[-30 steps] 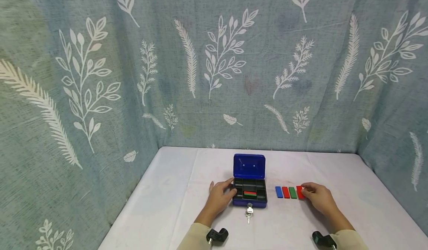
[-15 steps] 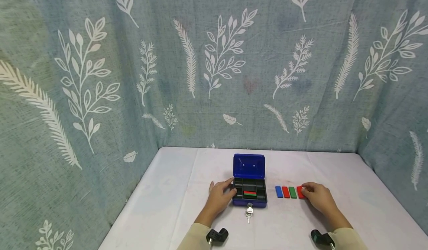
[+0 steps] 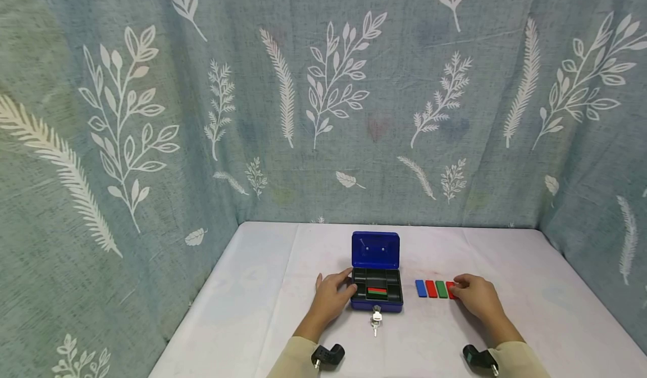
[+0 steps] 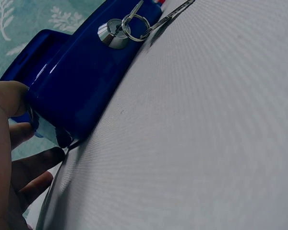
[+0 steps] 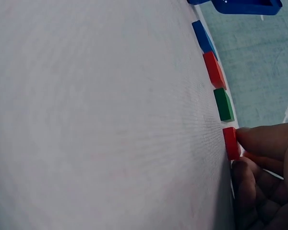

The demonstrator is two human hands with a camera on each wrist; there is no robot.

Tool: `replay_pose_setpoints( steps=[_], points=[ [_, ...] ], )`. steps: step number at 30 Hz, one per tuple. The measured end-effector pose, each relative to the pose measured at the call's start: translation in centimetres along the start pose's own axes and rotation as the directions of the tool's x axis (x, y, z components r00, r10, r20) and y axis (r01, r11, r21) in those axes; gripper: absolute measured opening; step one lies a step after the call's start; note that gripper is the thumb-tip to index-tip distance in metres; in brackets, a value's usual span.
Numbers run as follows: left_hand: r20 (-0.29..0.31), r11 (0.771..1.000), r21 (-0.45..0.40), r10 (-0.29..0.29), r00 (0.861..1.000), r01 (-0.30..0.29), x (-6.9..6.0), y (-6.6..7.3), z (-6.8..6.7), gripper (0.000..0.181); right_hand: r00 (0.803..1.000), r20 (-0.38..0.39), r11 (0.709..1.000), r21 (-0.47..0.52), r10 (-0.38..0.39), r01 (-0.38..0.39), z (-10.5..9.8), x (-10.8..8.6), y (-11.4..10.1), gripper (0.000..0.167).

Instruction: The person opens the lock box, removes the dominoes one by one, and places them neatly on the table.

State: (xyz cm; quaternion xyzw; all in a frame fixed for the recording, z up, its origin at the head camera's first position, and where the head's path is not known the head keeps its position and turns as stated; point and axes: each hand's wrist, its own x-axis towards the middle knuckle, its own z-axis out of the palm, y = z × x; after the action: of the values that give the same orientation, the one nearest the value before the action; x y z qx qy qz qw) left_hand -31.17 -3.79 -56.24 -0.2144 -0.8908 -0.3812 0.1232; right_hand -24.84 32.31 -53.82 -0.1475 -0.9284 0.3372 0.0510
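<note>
My left hand (image 3: pixel 329 299) rests on the left side of the blue box (image 3: pixel 377 306), its fingers spread; in the left wrist view, the thumb touches the box (image 4: pixel 77 81) near a corner. My right hand (image 3: pixel 478 296) pinches the rightmost red block (image 5: pixel 230 143), which is upright on the cloth in the right wrist view and partly covered by the fingers in the head view. Left of it stand a green block (image 3: pixel 441 289), another red block (image 3: pixel 431 289) and a blue block (image 3: pixel 421 288) in a row. Inside the black tray lie a red piece and a green piece (image 3: pixel 377 292).
The box's lid (image 3: pixel 376 250) stands raised at the back. Keys (image 3: pixel 376 320) hang from the lock at its front. A white cloth (image 3: pixel 273 288) covers the table, and patterned curtains (image 3: pixel 384 170) enclose the back and sides.
My right hand has shifted slightly left, and the rightmost red block sits a little closer to the green one. My left hand stays against the box.
</note>
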Motion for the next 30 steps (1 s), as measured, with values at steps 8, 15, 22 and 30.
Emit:
replay_pose_setpoints(
  steps=[8,15,22,30],
  points=[
    [0.005,1.000,-0.013,-0.010,1.000,0.010,-0.04,-0.18,0.13,0.047,0.999,-0.017,1.000,-0.010,-0.030,0.030,0.04,-0.12,0.18,0.027],
    [0.008,1.000,-0.015,-0.017,1.000,0.017,-0.07,-0.11,0.10,0.047,0.999,-0.007,0.999,-0.004,-0.040,0.040,-0.05,-0.24,-0.07,0.028],
    [0.003,1.000,-0.014,-0.010,1.000,0.010,-0.08,0.09,-0.01,0.046,0.999,-0.007,0.999,-0.010,-0.034,0.034,-0.18,-0.36,-0.11,0.028],
    [0.001,1.000,-0.011,0.002,1.000,-0.002,0.04,0.17,-0.11,0.046,1.000,0.016,1.000,0.000,-0.024,0.024,-0.32,-0.06,-0.04,0.035]
  ],
)
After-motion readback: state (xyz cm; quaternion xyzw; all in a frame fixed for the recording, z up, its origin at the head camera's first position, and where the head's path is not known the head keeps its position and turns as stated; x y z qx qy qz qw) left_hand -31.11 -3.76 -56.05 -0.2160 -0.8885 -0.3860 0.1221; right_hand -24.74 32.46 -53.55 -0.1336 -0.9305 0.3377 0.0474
